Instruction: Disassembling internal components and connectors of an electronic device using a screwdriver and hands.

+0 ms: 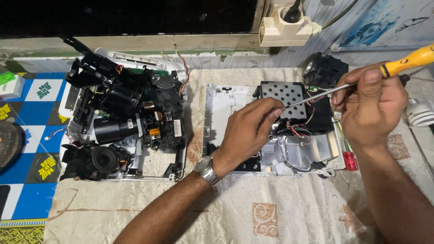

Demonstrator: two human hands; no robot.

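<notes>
A: What takes up the most room?

B: A cream cloth (280, 217) with a pale scroll pattern covers the table. Left of it lies a blue and white checked mat (27, 113).

A: And on the cloth?

B: Two halves of an opened device. The left half (122, 113) is a white shell packed with black parts — a dark lens barrel (113, 129) lies across its middle. The right half (235, 104) is a white tray with a black perforated metal cover (285, 92) at the back and red and yellow wires (298, 131) below that.

A: Where are the person's hands?

B: Both over the right half. The left hand (248, 131), with a metal wristwatch (207, 170) on its wrist, rests on the tray, fingers curled together, the fingertips (275, 110) pinched at the tip of a screwdriver (343, 86) just at the lower edge of the perforated cover.

A: And the other?

B: The right hand (373, 106) is clamped around the screwdriver — thumb pressed on top where the steel shaft meets the yellow handle, which sticks out to the upper right. The shaft slopes down leftward to the left fingertips.

A: Anything smaller nearby?

B: A red-handled tool (350, 159) lies just beside the tray's right edge, under the right hand. A white bulb (420, 113) sits at the far right, and a cream wall socket (285, 27) hangs above.
</notes>
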